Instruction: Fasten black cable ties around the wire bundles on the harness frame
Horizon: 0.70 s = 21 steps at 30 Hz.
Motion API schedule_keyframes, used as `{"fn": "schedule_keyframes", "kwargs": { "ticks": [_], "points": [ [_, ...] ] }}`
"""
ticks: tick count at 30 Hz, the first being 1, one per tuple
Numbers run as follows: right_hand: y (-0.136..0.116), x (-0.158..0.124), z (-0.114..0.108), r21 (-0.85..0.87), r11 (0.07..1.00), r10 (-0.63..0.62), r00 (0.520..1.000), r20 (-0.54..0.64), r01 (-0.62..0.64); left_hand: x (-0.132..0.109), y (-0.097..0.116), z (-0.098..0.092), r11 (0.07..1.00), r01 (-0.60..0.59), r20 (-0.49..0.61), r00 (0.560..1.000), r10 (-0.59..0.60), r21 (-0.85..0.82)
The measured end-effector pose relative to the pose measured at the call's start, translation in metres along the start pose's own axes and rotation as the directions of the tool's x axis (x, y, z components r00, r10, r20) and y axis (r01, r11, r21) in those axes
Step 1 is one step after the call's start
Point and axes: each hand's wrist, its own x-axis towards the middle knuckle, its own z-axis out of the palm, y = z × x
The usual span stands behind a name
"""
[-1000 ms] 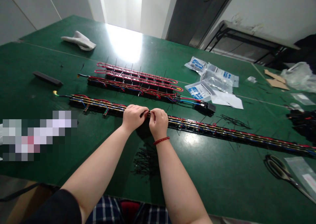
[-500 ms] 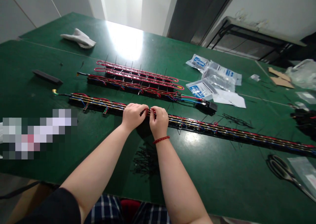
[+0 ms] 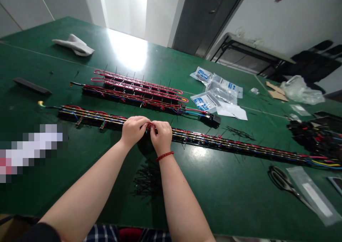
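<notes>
A long black strip (image 3: 240, 147) lies across the green table, with red, yellow and blue wires (image 3: 208, 138) running along its top. My left hand (image 3: 134, 131) is closed over the strip left of its middle, thumb and fingertips pinched on the wires. Right beside it, my right hand (image 3: 162, 135) pinches the same wires, fingers curled and wrist in a red bead bracelet (image 3: 165, 156). Red wire shows between the two sets of fingertips; anything smaller there is hidden. Below my hands lies a pile of thin black cable ties (image 3: 146, 181).
Behind stand shorter wired black strips (image 3: 133, 89) with red loops. Plastic packets (image 3: 205, 101), scissors (image 3: 281, 179) and a clear bag (image 3: 315, 195) lie to the right. A black bar (image 3: 32, 86) and a white glove (image 3: 74, 45) lie left. More cable ties (image 3: 239, 132) lie behind the strip.
The view has swung to the right, so everything sits further left. Both hands stay at about the same spot on the strip, and red wire now shows more clearly between the fingertips.
</notes>
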Motion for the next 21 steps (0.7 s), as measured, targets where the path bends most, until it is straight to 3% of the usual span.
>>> {"fn": "schedule_keyframes", "kwargs": {
  "ticks": [8,21],
  "points": [
    [0.011,-0.001,-0.010,-0.031,0.999,-0.022,0.999,-0.048,0.020,0.001,-0.001,0.000,0.998,0.032,-0.020,0.999,-0.033,-0.053],
    [0.005,0.002,-0.011,-0.071,0.997,-0.007,0.996,0.091,0.014,0.002,0.003,-0.001,0.988,0.135,-0.003,0.991,-0.135,0.069]
  ]
}}
